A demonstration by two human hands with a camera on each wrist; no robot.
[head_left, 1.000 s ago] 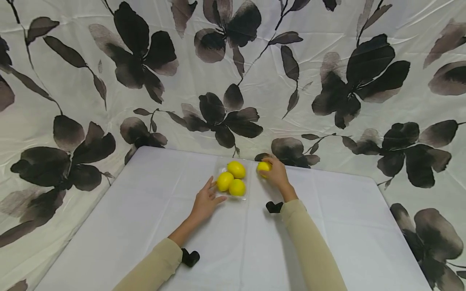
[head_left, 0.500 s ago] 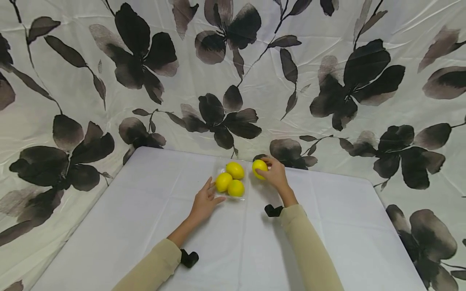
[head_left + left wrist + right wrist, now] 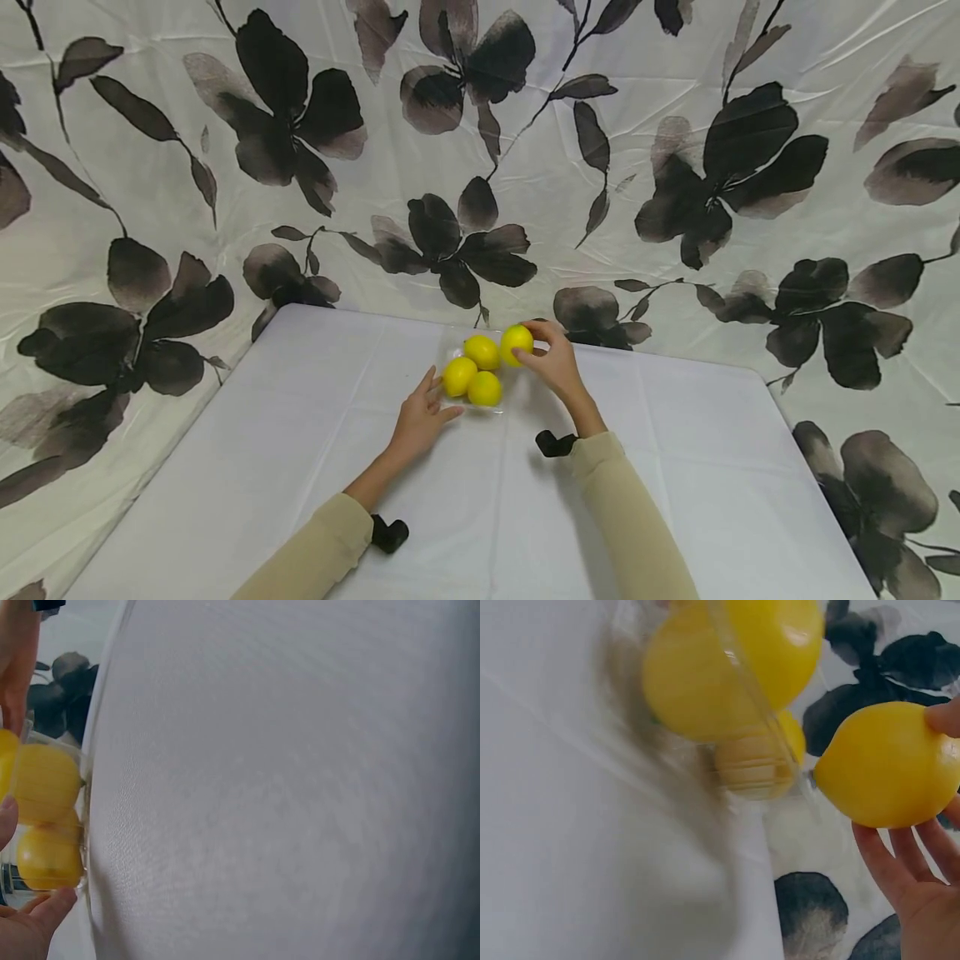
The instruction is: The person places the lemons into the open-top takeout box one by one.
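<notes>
A clear plastic container (image 3: 495,409) stands near the table's far edge with 3 yellow lemons (image 3: 461,377) inside. My left hand (image 3: 422,419) is at its near left corner, fingers fairly straight along the side and thumb by the front. In the left wrist view, fingertips (image 3: 64,900) touch the clear wall. My right hand (image 3: 557,360) holds another lemon (image 3: 517,345) between thumb and fingers, at the container's right rim. The right wrist view shows this held lemon (image 3: 889,765) beside the container wall (image 3: 754,690), its pointed tip toward it.
A white cloth covers the table (image 3: 300,417). Behind it hangs a pale curtain (image 3: 570,183) with dark flowers, close to the container. Black wrist devices (image 3: 390,534) sit at both cuffs.
My right hand has lifted its lemon and carried it left to the container's right rim. The left hand stays at the container's corner.
</notes>
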